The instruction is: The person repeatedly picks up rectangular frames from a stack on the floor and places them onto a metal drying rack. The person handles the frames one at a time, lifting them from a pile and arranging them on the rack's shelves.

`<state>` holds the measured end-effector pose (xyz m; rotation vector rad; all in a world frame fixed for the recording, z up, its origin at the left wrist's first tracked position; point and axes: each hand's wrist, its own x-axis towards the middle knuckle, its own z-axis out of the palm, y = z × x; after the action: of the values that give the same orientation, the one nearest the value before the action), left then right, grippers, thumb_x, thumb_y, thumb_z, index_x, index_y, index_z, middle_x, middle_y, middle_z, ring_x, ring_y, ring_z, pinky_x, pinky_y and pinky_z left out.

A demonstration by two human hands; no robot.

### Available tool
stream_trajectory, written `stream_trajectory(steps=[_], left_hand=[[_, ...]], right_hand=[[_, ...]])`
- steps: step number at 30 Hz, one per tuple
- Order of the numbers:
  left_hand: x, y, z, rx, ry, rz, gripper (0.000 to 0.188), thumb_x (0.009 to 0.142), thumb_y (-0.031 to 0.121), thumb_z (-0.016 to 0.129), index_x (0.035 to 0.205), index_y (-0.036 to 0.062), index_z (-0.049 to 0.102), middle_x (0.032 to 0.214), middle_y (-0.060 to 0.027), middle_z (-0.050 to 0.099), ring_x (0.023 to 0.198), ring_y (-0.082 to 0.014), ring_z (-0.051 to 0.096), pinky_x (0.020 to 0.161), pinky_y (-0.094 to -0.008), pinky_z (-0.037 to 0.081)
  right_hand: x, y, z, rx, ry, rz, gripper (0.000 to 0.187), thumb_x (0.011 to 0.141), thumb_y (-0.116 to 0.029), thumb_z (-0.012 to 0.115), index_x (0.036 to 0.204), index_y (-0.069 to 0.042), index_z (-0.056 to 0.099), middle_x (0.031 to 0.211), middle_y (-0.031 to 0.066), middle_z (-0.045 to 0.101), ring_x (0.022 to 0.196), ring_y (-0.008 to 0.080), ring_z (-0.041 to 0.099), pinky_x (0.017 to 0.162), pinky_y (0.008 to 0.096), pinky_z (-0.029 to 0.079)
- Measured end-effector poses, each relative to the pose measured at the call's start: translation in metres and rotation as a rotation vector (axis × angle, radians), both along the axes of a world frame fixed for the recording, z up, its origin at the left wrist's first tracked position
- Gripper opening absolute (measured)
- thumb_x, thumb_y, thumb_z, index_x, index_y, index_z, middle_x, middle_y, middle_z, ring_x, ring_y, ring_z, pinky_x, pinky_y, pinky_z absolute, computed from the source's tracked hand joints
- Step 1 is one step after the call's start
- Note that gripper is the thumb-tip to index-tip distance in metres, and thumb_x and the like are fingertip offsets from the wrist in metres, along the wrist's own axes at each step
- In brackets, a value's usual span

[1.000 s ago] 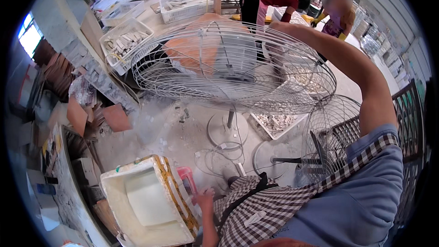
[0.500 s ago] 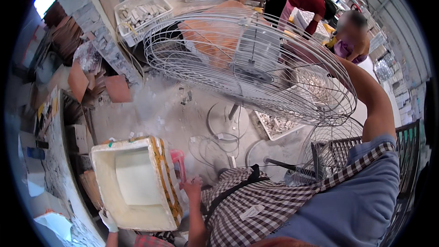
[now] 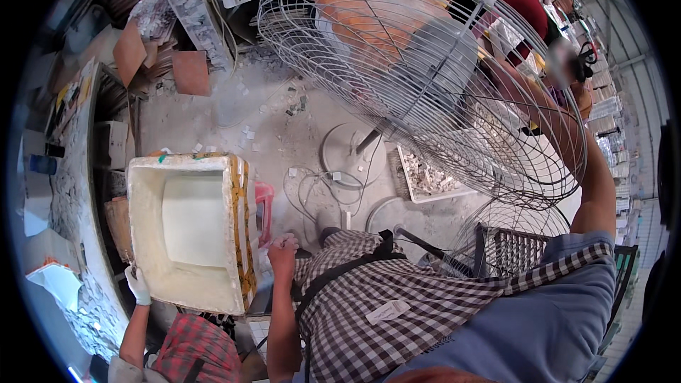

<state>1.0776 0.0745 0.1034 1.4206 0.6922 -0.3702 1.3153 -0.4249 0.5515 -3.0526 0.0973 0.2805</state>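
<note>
A large wire-guarded fan (image 3: 425,92) stands tilted in front of me on a pole with a round base (image 3: 347,152). My right arm reaches up along its right side. My right hand (image 3: 493,64) is behind the wire guard, close to the grey part at the fan's back, and its fingers are hidden. Low at my left side, my left hand (image 3: 284,242) is closed with curled fingers. Whether it holds anything is hidden. Close beside it is a pink plastic stool (image 3: 264,213), partly behind a white foam box (image 3: 248,234) with yellow tape.
A co-worker's white-gloved hand (image 3: 137,285) touches the foam box's near left edge. White crates of small pieces (image 3: 429,174) stand beyond the fan base. A loose cable (image 3: 305,191) lies on the floor. Another person in red (image 3: 521,3) bends over at the far right.
The fan has swung right and tilts more steeply, with my right arm moving along with it. My view has shifted downward, bringing more of the plaid-clad co-worker into sight.
</note>
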Motion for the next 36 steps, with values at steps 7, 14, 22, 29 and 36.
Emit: stream_trajectory(steps=[7,14,22,29,36], left_hand=[[-0.003,0.001,0.001,0.015,-0.035,0.042,0.017,0.083,0.009,0.052,0.093,-0.0023,0.060,0.079,-0.0068,0.063,0.064,-0.0109,0.060,0.056,-0.0201,0.046],[-0.003,0.003,-0.002,0.018,-0.022,0.018,0.018,0.084,0.008,0.052,0.096,-0.0030,0.060,0.079,-0.0070,0.064,0.065,-0.0107,0.059,0.057,-0.0204,0.046],[-0.006,0.006,0.001,0.032,0.009,0.008,0.023,0.083,0.009,0.053,0.099,-0.0044,0.062,0.082,-0.0083,0.065,0.068,-0.0107,0.059,0.061,-0.0219,0.046],[-0.008,0.005,-0.004,0.026,-0.001,-0.002,0.025,0.084,0.011,0.052,0.101,-0.0050,0.061,0.084,-0.0095,0.065,0.069,-0.0120,0.059,0.063,-0.0231,0.046],[-0.010,0.001,0.006,0.007,0.012,0.017,0.024,0.085,0.011,0.052,0.100,-0.0047,0.061,0.082,-0.0088,0.064,0.067,-0.0113,0.058,0.061,-0.0227,0.046]], right_hand=[[-0.002,-0.004,-0.003,0.011,-0.005,0.016,0.025,0.078,-0.024,0.062,0.092,-0.004,0.063,0.082,0.0119,0.062,0.069,0.0228,0.059,0.060,0.0336,0.047],[-0.005,0.004,-0.007,0.012,-0.020,0.022,0.026,0.078,-0.026,0.063,0.093,-0.004,0.063,0.083,0.0116,0.062,0.070,0.0223,0.059,0.061,0.0333,0.047],[-0.007,0.010,-0.001,0.000,-0.030,0.035,0.028,0.078,-0.027,0.063,0.094,-0.004,0.063,0.084,0.0112,0.062,0.071,0.0217,0.059,0.062,0.0331,0.047],[-0.008,0.014,-0.004,-0.001,-0.036,0.055,0.029,0.078,-0.028,0.063,0.095,-0.004,0.063,0.085,0.0109,0.062,0.072,0.0212,0.059,0.063,0.0329,0.047],[-0.008,0.019,-0.004,-0.017,-0.051,0.076,0.030,0.078,-0.029,0.064,0.095,-0.004,0.063,0.086,0.0106,0.062,0.074,0.0207,0.059,0.064,0.0327,0.047]])
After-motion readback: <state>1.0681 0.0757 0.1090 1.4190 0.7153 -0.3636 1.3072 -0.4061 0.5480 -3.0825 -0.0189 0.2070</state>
